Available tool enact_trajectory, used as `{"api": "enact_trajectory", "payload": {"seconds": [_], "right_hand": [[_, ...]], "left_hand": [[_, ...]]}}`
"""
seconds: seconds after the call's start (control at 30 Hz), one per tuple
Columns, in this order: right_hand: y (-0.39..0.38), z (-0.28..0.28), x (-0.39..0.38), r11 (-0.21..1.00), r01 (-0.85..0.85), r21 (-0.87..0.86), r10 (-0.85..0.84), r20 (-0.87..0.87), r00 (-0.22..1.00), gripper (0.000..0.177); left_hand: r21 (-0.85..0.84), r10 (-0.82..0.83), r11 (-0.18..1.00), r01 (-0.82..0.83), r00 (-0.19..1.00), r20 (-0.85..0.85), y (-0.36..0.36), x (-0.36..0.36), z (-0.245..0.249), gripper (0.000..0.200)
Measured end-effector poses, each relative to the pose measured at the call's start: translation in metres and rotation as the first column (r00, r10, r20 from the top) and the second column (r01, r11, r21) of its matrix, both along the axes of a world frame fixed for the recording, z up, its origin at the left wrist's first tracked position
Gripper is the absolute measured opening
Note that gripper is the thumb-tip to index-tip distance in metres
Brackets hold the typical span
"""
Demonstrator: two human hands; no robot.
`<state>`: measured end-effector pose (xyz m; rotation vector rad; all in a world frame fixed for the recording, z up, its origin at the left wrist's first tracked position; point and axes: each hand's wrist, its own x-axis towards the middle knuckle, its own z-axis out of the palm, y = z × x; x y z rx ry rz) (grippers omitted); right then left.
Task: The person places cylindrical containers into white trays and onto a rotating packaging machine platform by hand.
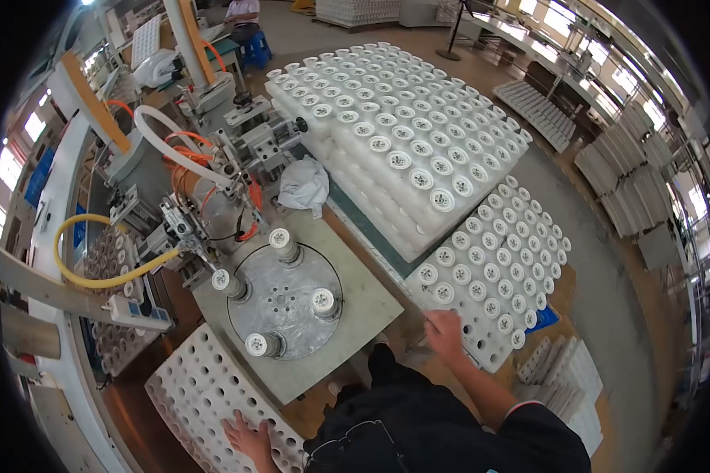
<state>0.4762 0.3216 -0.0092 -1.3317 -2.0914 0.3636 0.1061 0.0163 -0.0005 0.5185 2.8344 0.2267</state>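
Observation:
My left hand [248,441] lies with its fingers spread on a white foam tray [183,386] full of round holes, at the lower left. My right hand [443,331] is closed at the near left edge of a second foam tray [493,359]. Whatever its fingers may hold is hidden. That tray carries rows of white round lamp parts [492,272] with small circuit boards on top, and several holes beside my hand are bare. Between my hands sits a round metal turntable [280,319] with several cylindrical holders, each bearing a lamp part [323,301].
Behind the turntable stands a machine [185,229] with orange hoses and a yellow hose [95,280]. A tall stack of filled trays [379,189] rises at the back. A crumpled cloth [304,185] lies beside it. Stacked trays [564,386] stand at right; a person [243,16] sits far back.

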Motion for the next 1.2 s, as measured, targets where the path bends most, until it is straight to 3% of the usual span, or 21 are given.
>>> {"api": "enact_trajectory", "payload": {"seconds": [0.03, 0.07, 0.1, 0.17, 0.3, 0.33, 0.4, 0.47, 0.57, 0.6, 0.67, 0.7, 0.77, 0.83, 0.9, 0.93, 0.97, 1.03, 1.1, 1.13, 1.2], "right_hand": [[0.002, 0.008, 0.013, 0.995, 0.095, 0.013, -0.096, 0.059, 0.994, 0.033], [0.007, 0.015, 0.018, 0.984, 0.178, 0.028, -0.18, 0.113, 0.977, 0.038], [0.015, 0.016, 0.019, 0.986, 0.165, 0.018, -0.166, 0.101, 0.981, 0.038], [0.034, 0.015, 0.014, 0.974, 0.224, 0.039, -0.227, 0.176, 0.958, 0.056], [0.069, -0.006, -0.008, 0.988, 0.152, 0.037, -0.156, 0.172, 0.973, 0.071], [0.075, -0.009, -0.012, 0.988, 0.145, 0.055, -0.154, 0.246, 0.957, 0.072], [0.085, -0.012, -0.019, 0.991, 0.116, 0.068, -0.131, 0.313, 0.94, 0.074], [0.087, -0.008, -0.019, 0.988, 0.154, 0.007, -0.146, 0.356, 0.923, 0.073], [0.09, -0.001, -0.015, 0.985, 0.105, -0.137, -0.051, 0.349, 0.936, 0.07], [0.091, 0.0, -0.013, 0.987, 0.09, -0.13, -0.04, 0.345, 0.938, 0.07], [0.094, 0.002, -0.011, 0.989, 0.049, -0.139, 0.005, 0.363, 0.932, 0.068], [0.095, 0.006, -0.009, 0.991, 0.033, -0.131, 0.017, 0.359, 0.933, 0.068], [0.093, 0.021, -0.007, 0.99, 0.022, -0.138, 0.012, 0.246, 0.969, 0.066], [0.092, 0.04, -0.018, 0.995, -0.008, -0.102, 0.024, 0.163, 0.986, 0.065], [0.086, 0.053, -0.05, 0.967, -0.167, -0.193, 0.156, -0.073, 0.985, 0.065], [0.083, 0.056, -0.072, 0.937, -0.257, -0.236, 0.235, -0.117, 0.965, 0.065], [0.082, 0.059, -0.097, 0.908, -0.319, -0.272, 0.31, -0.078, 0.948, 0.064], [0.076, 0.055, -0.14, 0.866, -0.392, -0.31, 0.397, -0.047, 0.916, 0.064], [0.077, 0.039, -0.173, 0.818, -0.56, -0.135, 0.565, 0.002, 0.825, 0.064], [0.077, 0.024, -0.182, 0.812, -0.568, -0.133, 0.573, 0.002, 0.819, 0.064], [0.074, -0.004, -0.192, 0.794, -0.59, -0.147, 0.607, 0.23, 0.76, 0.066]], "left_hand": [[0.009, -0.043, 0.999, 0.044, 0.994, -0.097, 0.002, 0.0, 0.003, 0.081], [0.162, -0.158, 0.969, 0.188, 0.97, -0.184, 0.011, -0.002, 0.011, 0.072], [0.25, -0.205, 0.937, 0.246, 0.962, -0.179, 0.024, -0.004, 0.017, 0.068], [0.452, -0.368, 0.803, 0.388, 0.92, -0.137, 0.069, 0.006, 0.053, 0.055], [0.699, -0.554, 0.667, 0.259, 0.799, 0.233, 0.161, 0.031, 0.081, 0.045], [0.723, -0.589, 0.651, 0.231, 0.754, 0.29, 0.183, 0.037, 0.079, 0.045], [0.641, -0.595, 0.711, 0.288, 0.733, 0.33, 0.224, 0.045, 0.074, 0.05], [0.594, -0.607, 0.659, 0.462, 0.793, 0.057, 0.257, 0.057, 0.058, 0.058], [0.44, -0.63, 0.666, 0.603, 0.77, -0.103, 0.298, 0.076, 0.05, 0.059], [0.443, -0.617, 0.671, 0.595, 0.779, -0.111, 0.304, 0.073, 0.04, 0.059], [0.322, -0.763, 0.621, 0.715, 0.645, 0.039, 0.319, 0.066, 0.027, 0.053], [0.324, -0.753, 0.629, 0.707, 0.657, 0.03, 0.319, 0.062, 0.027, 0.053], [0.524, -0.764, 0.559, 0.643, 0.645, 0.023, 0.31, 0.055, 0.05, 0.042], [0.536, -0.719, 0.587, 0.606, 0.695, 0.0, 0.29, 0.051, 0.066, 0.038], [0.547, -0.676, 0.611, 0.572, 0.737, -0.015, 0.271, 0.053, 0.074, 0.033], [0.486, -0.639, 0.696, 0.529, 0.764, 0.084, 0.263, 0.053, 0.077, 0.029], [0.415, -0.588, 0.772, 0.481, 0.788, 0.181, 0.254, 0.052, 0.078, 0.026], [0.429, -0.538, 0.801, 0.418, 0.817, 0.207, 0.237, 0.056, 0.072, 0.026], [0.453, -0.491, 0.818, 0.355, 0.841, 0.227, 0.226, 0.054, 0.073, 0.027], [0.492, -0.468, 0.81, 0.321, 0.858, 0.211, 0.219, 0.055, 0.077, 0.028], [0.529, -0.448, 0.798, 0.289, 0.872, 0.199, 0.209, 0.054, 0.079, 0.029]]}}
